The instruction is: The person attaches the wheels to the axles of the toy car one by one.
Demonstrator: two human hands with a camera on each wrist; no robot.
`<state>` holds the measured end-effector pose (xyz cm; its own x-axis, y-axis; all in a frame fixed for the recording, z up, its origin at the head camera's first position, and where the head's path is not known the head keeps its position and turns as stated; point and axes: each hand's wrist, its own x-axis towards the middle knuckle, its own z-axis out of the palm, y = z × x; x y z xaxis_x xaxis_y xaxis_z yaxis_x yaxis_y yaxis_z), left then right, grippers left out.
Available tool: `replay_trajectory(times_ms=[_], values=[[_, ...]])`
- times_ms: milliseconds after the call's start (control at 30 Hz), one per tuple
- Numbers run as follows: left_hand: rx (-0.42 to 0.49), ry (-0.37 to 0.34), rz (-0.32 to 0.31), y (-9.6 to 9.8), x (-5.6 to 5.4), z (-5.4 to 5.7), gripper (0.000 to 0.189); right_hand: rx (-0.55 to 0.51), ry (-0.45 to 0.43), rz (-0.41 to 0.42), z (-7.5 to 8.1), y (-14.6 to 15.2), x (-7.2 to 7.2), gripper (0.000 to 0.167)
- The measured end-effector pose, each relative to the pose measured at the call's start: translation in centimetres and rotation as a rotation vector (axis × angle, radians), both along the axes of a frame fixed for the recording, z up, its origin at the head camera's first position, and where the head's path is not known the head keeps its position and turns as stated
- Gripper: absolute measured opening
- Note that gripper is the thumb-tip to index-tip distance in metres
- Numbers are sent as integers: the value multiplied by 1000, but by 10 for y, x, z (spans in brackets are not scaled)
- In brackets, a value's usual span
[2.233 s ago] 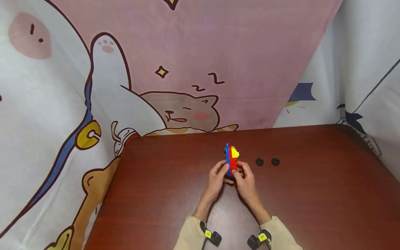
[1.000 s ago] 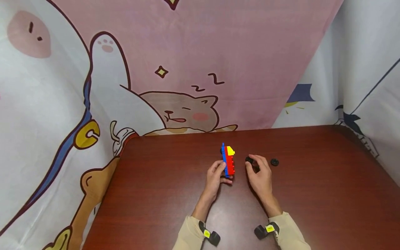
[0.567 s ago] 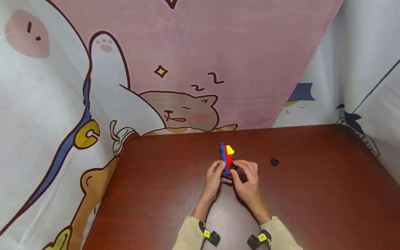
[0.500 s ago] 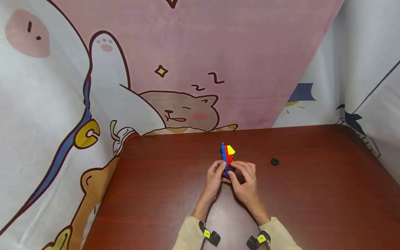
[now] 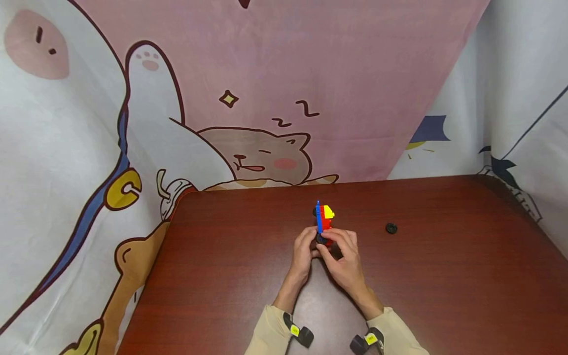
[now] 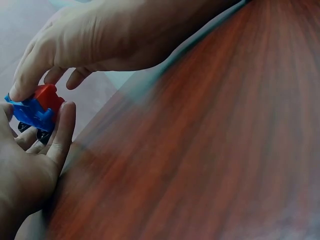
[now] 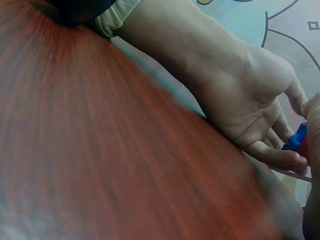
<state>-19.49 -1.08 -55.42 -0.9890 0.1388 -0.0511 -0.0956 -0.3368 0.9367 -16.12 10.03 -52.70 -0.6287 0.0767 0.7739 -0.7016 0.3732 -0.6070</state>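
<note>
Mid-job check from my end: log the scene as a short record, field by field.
Left hand: holds the brick toy
Right hand: pinches a black wheel at the blue base
Toy's far end: yellow piece on one side, dark wheel on the other
Loose part: spare wheel, lying on the table to the right of both hands
Unclear: whether the pinched wheel is seated

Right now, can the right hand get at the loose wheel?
Probably, once free: no object shows between the right hand and the loose wheel, lying to its right on the table. For now it seems busy holding another wheel at the toy.
</note>
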Motion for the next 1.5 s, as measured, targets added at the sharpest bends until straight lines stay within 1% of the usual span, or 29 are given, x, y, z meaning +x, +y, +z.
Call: replay_trajectory(times_ms=[133, 233, 367, 467, 500, 567, 700, 800, 867, 900, 1000, 1167, 1367, 1500], values=[[-14, 16, -35, -2, 1, 0, 43, -14, -39, -17, -1, -1, 1, 40], [-34, 38, -71, -2, 2, 0, 45, -17, -75, -28, -15, 4, -3, 39], [-43, 42, -72, -2, 2, 0, 46, -25, -98, -24, -25, 6, -7, 33], [-39, 49, -67, -1, 2, 1, 47, -64, -143, -22, -12, 3, 0, 26], [-34, 53, -71, -1, 2, 1, 48, -81, -168, -22, -8, 3, 2, 25], [-28, 53, -77, -2, 2, 2, 49, -118, -247, -20, -2, 2, 4, 27], [-23, 34, -85, -3, 2, 2, 52, -203, -462, 18, 3, 3, 6, 43], [-27, 27, -87, -3, 2, 3, 52, -231, -608, 31, 5, 4, 7, 48], [-31, 24, -88, -4, 2, 3, 51, -224, -665, 31, 6, 5, 6, 47], [-33, 22, -89, -4, 2, 3, 51, -222, -680, 31, 6, 6, 6, 46], [-37, 16, -99, -4, 2, 3, 52, -225, -698, 48, 7, 7, 5, 44], [-58, 10, -118, -4, 2, 5, 53, -266, -679, 86, 7, 8, 4, 44], [-111, -3, -124, -3, 1, 3, 51, -297, -662, 87, 5, 8, 3, 43], [-133, 5, -118, -2, 2, 3, 48, -329, -650, 86, 4, 6, 3, 41]])
